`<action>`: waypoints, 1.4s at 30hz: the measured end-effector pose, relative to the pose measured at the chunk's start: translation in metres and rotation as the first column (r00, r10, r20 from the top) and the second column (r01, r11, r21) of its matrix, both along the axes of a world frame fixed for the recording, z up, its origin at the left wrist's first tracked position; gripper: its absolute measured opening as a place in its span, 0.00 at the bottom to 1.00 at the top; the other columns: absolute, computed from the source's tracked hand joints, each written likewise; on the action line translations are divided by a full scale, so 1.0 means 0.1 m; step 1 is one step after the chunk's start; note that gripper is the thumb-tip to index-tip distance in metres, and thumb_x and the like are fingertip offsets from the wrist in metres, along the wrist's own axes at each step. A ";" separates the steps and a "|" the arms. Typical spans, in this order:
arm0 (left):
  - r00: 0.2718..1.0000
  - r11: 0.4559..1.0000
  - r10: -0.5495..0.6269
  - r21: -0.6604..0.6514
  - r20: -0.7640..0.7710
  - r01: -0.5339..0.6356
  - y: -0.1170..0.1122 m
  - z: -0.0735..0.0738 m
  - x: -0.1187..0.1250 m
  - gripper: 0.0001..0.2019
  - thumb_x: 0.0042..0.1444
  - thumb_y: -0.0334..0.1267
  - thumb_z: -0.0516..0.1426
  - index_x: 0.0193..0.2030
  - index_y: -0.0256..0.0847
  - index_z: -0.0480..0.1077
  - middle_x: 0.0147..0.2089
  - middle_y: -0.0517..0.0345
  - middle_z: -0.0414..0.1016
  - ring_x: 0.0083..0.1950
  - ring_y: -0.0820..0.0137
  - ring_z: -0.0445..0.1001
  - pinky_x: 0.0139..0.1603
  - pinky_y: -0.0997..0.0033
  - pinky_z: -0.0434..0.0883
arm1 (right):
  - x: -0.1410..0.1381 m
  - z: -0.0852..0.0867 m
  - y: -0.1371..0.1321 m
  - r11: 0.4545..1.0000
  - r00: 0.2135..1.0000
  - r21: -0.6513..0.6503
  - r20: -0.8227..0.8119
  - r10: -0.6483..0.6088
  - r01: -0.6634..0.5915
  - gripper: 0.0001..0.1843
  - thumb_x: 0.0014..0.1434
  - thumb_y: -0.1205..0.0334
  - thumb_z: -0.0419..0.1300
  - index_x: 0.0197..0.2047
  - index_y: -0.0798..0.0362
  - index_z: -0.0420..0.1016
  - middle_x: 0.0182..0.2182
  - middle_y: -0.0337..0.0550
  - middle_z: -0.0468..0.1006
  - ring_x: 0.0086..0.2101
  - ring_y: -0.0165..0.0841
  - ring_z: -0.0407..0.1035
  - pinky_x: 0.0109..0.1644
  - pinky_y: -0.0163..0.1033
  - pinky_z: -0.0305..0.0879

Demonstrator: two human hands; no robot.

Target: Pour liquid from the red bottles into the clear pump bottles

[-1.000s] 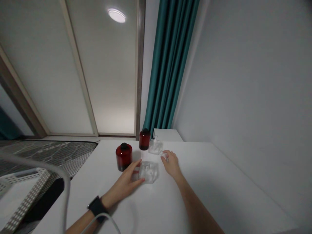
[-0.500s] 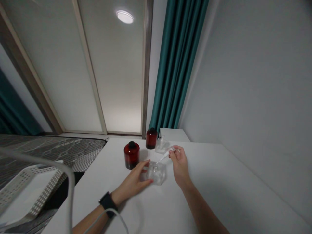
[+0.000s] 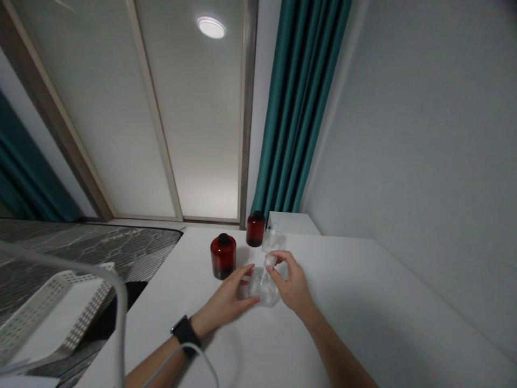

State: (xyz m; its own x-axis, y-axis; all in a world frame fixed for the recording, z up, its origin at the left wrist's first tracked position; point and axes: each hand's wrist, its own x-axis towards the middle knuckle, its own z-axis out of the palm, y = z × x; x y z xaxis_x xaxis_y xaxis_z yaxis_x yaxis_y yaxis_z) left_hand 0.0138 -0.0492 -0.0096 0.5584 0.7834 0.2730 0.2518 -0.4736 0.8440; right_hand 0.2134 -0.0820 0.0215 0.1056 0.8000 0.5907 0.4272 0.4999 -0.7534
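Observation:
My left hand (image 3: 228, 299), with a dark watch at the wrist, curves its fingers and thumb around the side of a low clear bottle (image 3: 266, 291) standing on the table. Just above the bottle's neck, my right hand (image 3: 293, 283) pinches a whitish stopper (image 3: 270, 261) with a rounded top between thumb and fingers. Its lower part points down at the neck; I cannot tell how far it is in. Beyond my hands stands a second clear bottle (image 3: 274, 238).
Two dark red bottles with black tops, a near one (image 3: 223, 257) and a far one (image 3: 256, 229), stand on the white table (image 3: 347, 312). A white perforated basket (image 3: 48, 307) is at the left. A pale cable (image 3: 121, 323) crosses the left foreground.
My right hand has brought the stopper leftward over the clear bottle's neck and turned it from slanted to more upright. My left hand keeps its place around the bottle. The view has shifted slightly.

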 end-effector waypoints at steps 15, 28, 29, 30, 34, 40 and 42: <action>0.999 0.999 0.028 0.028 -0.037 -0.027 -0.02 0.04 -0.01 0.33 0.50 0.35 0.67 0.63 0.41 0.63 0.61 0.44 0.71 0.56 0.56 0.74 0.60 0.52 0.72 | -0.01 -0.01 -0.05 0.982 0.978 -0.133 0.143 0.150 -0.131 0.11 0.58 0.67 0.59 0.45 0.50 0.72 0.40 0.43 0.76 0.44 0.38 0.71 0.51 0.45 0.67; 0.998 0.998 0.035 0.048 -0.049 -0.033 -0.01 0.02 0.00 0.32 0.50 0.35 0.67 0.61 0.42 0.62 0.59 0.47 0.72 0.56 0.57 0.74 0.59 0.52 0.72 | 0.00 0.00 -0.05 0.959 0.974 -0.229 0.111 0.197 -0.168 0.12 0.55 0.69 0.58 0.43 0.50 0.69 0.40 0.41 0.75 0.43 0.38 0.71 0.50 0.44 0.66; 0.998 0.998 0.034 0.047 -0.052 -0.031 -0.01 0.02 0.00 0.32 0.50 0.35 0.67 0.61 0.42 0.62 0.59 0.47 0.72 0.56 0.57 0.74 0.60 0.52 0.72 | 0.00 0.00 -0.04 0.958 0.973 -0.230 0.110 0.201 -0.172 0.12 0.54 0.69 0.58 0.43 0.50 0.69 0.40 0.41 0.75 0.43 0.38 0.71 0.50 0.44 0.66; 0.998 0.999 0.029 0.045 -0.053 -0.027 -0.01 0.03 0.00 0.32 0.50 0.35 0.67 0.61 0.42 0.62 0.59 0.48 0.72 0.56 0.57 0.74 0.60 0.52 0.72 | 0.00 -0.01 -0.04 0.957 0.972 -0.229 0.107 0.208 -0.180 0.13 0.54 0.70 0.57 0.44 0.50 0.69 0.40 0.41 0.75 0.43 0.38 0.71 0.50 0.44 0.66; 0.999 1.000 0.012 0.029 -0.042 -0.011 -0.01 0.04 -0.01 0.32 0.49 0.34 0.67 0.60 0.42 0.62 0.58 0.47 0.71 0.56 0.56 0.73 0.60 0.51 0.72 | -0.02 -0.02 -0.03 0.950 0.966 -0.208 0.064 0.249 -0.231 0.15 0.54 0.73 0.55 0.44 0.50 0.68 0.41 0.40 0.76 0.45 0.37 0.72 0.53 0.44 0.65; 0.999 1.000 0.015 0.011 -0.032 -0.015 0.00 0.01 0.00 0.33 0.49 0.33 0.68 0.60 0.42 0.61 0.57 0.47 0.71 0.57 0.56 0.72 0.60 0.50 0.71 | -0.01 -0.02 -0.03 0.954 0.964 -0.182 0.078 0.254 -0.237 0.15 0.54 0.73 0.56 0.45 0.50 0.68 0.41 0.41 0.74 0.45 0.38 0.71 0.53 0.45 0.66; 0.999 1.000 0.015 0.012 -0.031 -0.015 0.00 0.01 0.00 0.32 0.48 0.33 0.68 0.60 0.42 0.62 0.57 0.47 0.71 0.57 0.56 0.72 0.60 0.50 0.71 | -0.01 -0.02 -0.04 0.955 0.962 -0.173 0.090 0.259 -0.241 0.16 0.53 0.73 0.55 0.45 0.50 0.67 0.41 0.41 0.74 0.45 0.37 0.71 0.52 0.45 0.66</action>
